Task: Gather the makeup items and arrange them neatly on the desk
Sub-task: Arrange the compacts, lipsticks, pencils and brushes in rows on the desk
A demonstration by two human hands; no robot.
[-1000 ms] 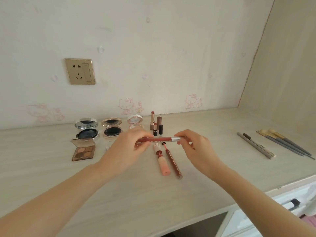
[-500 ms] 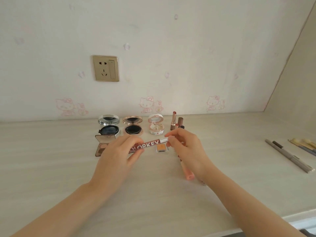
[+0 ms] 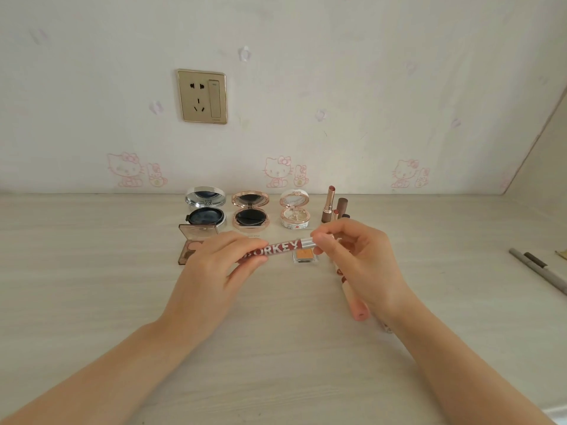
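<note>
lip gloss tube (image 3: pixel 277 250) horizontal, silver cap toward right hand (image 3: pixel 359 262).

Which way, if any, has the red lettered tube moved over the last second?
Yes. Judged against the white compact, the red tube has shifted left: it was mostly past the compact's right side, and now lies in front of it.

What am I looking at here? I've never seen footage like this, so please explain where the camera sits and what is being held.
No machine here: a camera worn on a person's head looks down at their bare hands over a pale wooden desk. The left hand and right hand hold a dark red lip gloss tube with white lettering between them, level above the desk. Behind stand three open round compacts, upright lipsticks and a brown square eyeshadow palette. Grey pencils lie far right.
</note>
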